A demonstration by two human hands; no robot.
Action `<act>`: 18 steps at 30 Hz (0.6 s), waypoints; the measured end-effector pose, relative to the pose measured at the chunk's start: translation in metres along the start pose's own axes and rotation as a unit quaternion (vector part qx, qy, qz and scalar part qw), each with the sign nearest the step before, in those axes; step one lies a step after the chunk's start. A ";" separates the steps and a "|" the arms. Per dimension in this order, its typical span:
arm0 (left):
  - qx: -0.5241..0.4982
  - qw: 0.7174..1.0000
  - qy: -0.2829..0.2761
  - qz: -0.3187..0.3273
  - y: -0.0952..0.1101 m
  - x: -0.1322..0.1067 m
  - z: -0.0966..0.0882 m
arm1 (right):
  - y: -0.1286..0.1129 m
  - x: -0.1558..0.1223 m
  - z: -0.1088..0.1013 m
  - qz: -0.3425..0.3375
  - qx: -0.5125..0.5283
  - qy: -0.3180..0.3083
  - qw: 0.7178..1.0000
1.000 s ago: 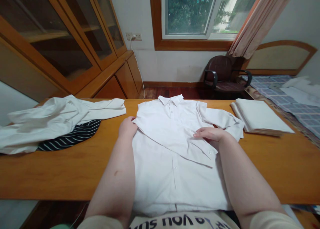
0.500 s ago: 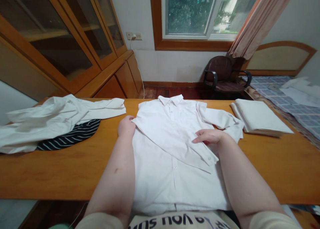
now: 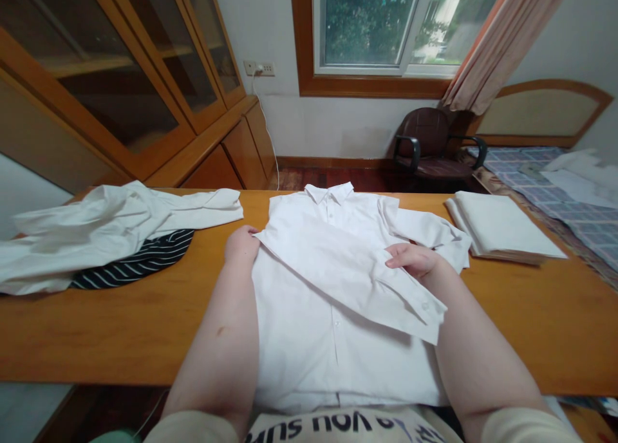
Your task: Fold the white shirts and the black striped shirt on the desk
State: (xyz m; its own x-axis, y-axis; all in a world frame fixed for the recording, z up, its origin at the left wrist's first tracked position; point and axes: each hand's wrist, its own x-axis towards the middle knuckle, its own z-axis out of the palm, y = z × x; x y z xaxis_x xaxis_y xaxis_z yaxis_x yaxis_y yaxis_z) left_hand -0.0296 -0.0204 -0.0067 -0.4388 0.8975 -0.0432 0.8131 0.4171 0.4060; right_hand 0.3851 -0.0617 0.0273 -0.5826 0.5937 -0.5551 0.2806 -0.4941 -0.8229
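A white button-up shirt [image 3: 299, 320] lies front up on the table, its collar at the far edge and its hem near my body. One sleeve [image 3: 333, 263] is folded across the chest, its cuff pointing to the lower right. My left hand [image 3: 241, 242] pinches the sleeve's fold at the shirt's left side. With thumb and fingers, my right hand [image 3: 412, 259] grips the upper edge of that sleeve near the cuff, which is lifted a little. The other sleeve [image 3: 429, 230] lies bent out to the right on the table.
At the left of the wooden table [image 3: 145, 340] lies a crumpled white garment [image 3: 111, 224] over a black striped cloth [image 3: 140, 261]. A folded white stack [image 3: 505, 224] sits at the right. Beyond stand a cabinet [image 3: 207, 134], an armchair [image 3: 429, 140] and a bed [image 3: 541, 172].
My right hand has moved slightly right, drawing the sleeve with it, so the cuff now reaches further right and hangs over the shirt's side. My left hand stays at the fold.
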 end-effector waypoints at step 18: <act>0.002 1.000 -0.003 0.005 0.000 0.002 0.004 | -0.015 0.008 0.012 0.042 -0.249 0.038 0.967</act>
State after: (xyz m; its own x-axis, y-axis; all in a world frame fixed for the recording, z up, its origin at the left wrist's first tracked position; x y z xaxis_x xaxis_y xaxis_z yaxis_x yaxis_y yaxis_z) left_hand -0.0294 -0.0183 -0.0104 -0.4282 0.9025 -0.0450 0.8187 0.4086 0.4034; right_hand 0.3668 -0.0570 0.0367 -0.4890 0.6194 -0.6142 0.6678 -0.1871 -0.7204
